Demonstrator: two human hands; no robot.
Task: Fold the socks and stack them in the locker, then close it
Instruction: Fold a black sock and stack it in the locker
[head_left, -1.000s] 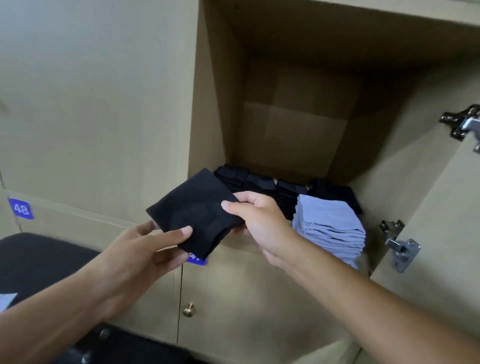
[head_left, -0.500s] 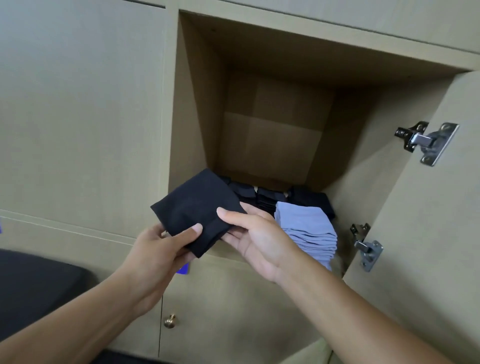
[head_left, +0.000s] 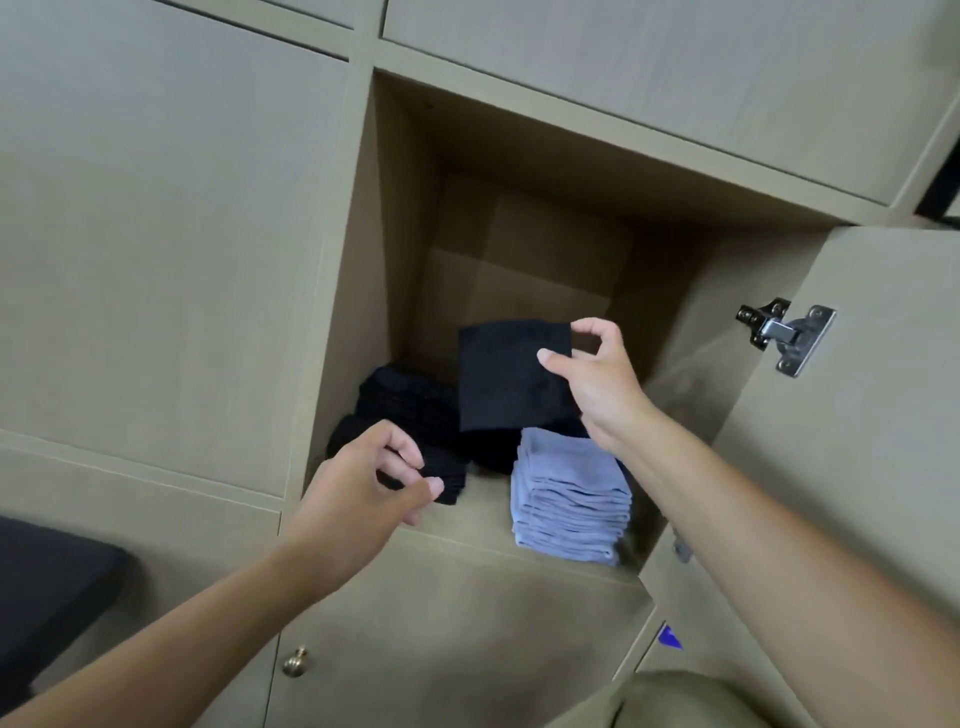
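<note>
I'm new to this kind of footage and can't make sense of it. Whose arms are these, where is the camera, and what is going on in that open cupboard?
No machine here: a person wears a wide-angle camera on the head, looking forward and down, so the arms reaching in are their own. The open box is a locker in a wall of lockers, with its door swung open to the right. On its floor sit a stack of folded blue-grey socks and, left and behind, piles of folded black socks. The right hand pinches a folded black sock by its edge, holding it up above the piles. The left hand holds nothing, fingers loosely curled, in front of the black piles.
</note>
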